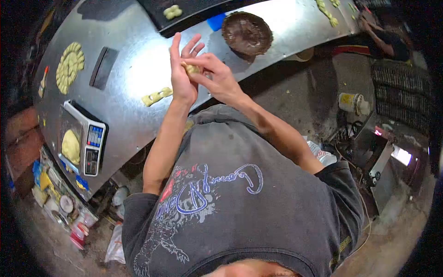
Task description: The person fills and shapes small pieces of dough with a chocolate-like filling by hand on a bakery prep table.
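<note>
My left hand (183, 74) is raised over the metal table with its fingers stretched out and spread. A small piece of yellow dough (193, 69) rests against its palm. The bent fingers and thumb of my right hand (216, 76) pinch that dough and partly cover it. Just below my left hand, some small shaped dough pieces (157, 96) lie on the table. A brown round bowl (247, 34) with dark contents sits to the upper right of my hands.
At the left are a coiled ring of dough pieces (70, 68), a dark flat bar (104, 68), a brush (43, 82) and a scale (93, 143) bearing a dough lump (70, 147). A black tray (184, 17) stands at the back. Another person's arm (378, 39) shows upper right.
</note>
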Demonstrator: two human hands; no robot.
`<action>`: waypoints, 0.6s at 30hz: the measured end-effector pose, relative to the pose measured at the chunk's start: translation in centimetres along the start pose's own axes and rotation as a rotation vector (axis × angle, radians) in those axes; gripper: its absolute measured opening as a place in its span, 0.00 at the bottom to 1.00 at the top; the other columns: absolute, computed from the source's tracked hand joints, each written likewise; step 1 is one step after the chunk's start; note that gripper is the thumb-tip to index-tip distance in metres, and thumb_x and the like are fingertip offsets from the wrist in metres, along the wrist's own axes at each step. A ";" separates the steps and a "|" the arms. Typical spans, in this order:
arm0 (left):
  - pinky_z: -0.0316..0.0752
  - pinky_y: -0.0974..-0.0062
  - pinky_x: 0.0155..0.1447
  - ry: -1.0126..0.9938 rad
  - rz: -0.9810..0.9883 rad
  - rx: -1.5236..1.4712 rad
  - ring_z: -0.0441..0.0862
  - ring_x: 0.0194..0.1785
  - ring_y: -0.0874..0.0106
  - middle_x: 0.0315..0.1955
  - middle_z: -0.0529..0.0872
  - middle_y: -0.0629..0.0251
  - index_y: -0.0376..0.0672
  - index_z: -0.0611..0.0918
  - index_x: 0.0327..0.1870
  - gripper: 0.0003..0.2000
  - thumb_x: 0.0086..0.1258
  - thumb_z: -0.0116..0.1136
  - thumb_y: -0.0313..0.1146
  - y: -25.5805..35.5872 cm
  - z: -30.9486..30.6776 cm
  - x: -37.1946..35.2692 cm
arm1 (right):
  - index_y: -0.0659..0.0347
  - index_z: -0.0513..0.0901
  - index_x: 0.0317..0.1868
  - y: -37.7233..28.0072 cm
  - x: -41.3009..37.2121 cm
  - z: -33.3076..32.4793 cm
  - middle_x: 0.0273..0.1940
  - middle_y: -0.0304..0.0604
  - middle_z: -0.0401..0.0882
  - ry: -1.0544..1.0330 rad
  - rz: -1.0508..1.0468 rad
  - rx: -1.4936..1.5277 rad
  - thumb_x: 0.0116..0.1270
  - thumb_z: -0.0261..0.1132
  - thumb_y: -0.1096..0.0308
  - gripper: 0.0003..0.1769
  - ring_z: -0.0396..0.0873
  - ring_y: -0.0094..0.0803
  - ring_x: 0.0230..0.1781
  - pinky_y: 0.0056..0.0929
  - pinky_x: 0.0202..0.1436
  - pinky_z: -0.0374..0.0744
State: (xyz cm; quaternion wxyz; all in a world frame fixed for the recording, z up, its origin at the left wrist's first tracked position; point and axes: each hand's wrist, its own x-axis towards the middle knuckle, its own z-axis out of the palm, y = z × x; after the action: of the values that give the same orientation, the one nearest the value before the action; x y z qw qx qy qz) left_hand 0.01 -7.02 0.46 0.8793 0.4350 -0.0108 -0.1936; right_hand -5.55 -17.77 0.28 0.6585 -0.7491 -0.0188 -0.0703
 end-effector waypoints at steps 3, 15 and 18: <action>0.67 0.60 0.73 0.073 0.191 0.139 0.68 0.73 0.60 0.73 0.70 0.53 0.52 0.55 0.82 0.31 0.84 0.31 0.58 -0.2 4.3 0.5 | 0.59 0.85 0.58 -0.6 1.5 -3.3 0.49 0.39 0.81 0.104 -0.082 -0.157 0.71 0.69 0.70 0.17 0.78 0.26 0.52 0.26 0.55 0.80; 0.62 0.53 0.74 -0.136 0.954 1.021 0.85 0.59 0.62 0.52 0.89 0.64 0.42 0.82 0.58 0.29 0.74 0.55 0.61 -9.5 6.9 2.6 | 0.60 0.78 0.59 1.8 -0.7 -12.6 0.47 0.34 0.82 -0.119 0.683 1.120 0.76 0.65 0.64 0.16 0.80 0.21 0.45 0.23 0.49 0.79; 0.59 0.56 0.75 -0.121 0.791 1.197 0.71 0.73 0.57 0.70 0.74 0.52 0.41 0.69 0.72 0.36 0.72 0.62 0.56 -12.3 7.2 3.4 | 0.57 0.79 0.54 5.1 2.1 -16.3 0.45 0.33 0.82 -0.231 0.682 0.829 0.78 0.63 0.62 0.11 0.80 0.20 0.44 0.22 0.47 0.79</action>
State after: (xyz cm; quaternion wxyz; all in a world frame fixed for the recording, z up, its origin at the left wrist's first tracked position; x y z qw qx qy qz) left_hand -2.26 -20.44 -5.04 0.4923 0.7944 -0.3204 0.1548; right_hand -4.16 -34.75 -2.51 0.8775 -0.3936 0.1269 0.2430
